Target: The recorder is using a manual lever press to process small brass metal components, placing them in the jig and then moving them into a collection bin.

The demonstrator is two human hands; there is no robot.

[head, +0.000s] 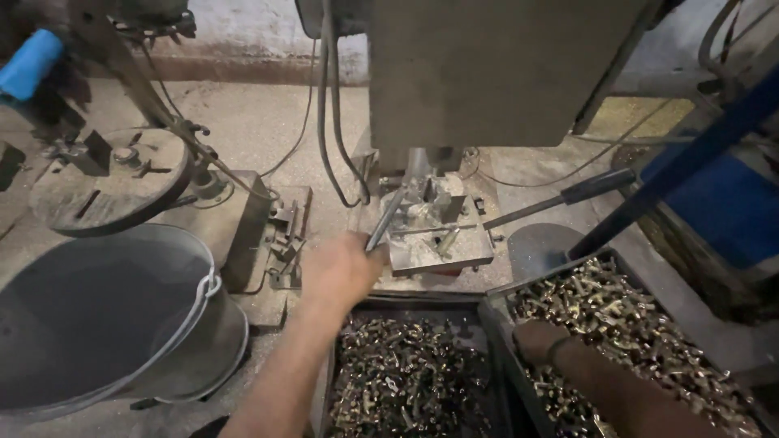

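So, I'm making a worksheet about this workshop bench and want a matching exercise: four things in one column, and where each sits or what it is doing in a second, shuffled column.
Things:
1. left hand
2. right hand
3. metal bucket
4. black lever handle

Places or states:
A. stands at the left on the floor
B. grips a slim metal rod at the machine's small table
C. sticks out to the right of the machine
D. dips into the tray of brass-coloured parts

Pairs: 1-B, 2-D, 3-A, 4-C
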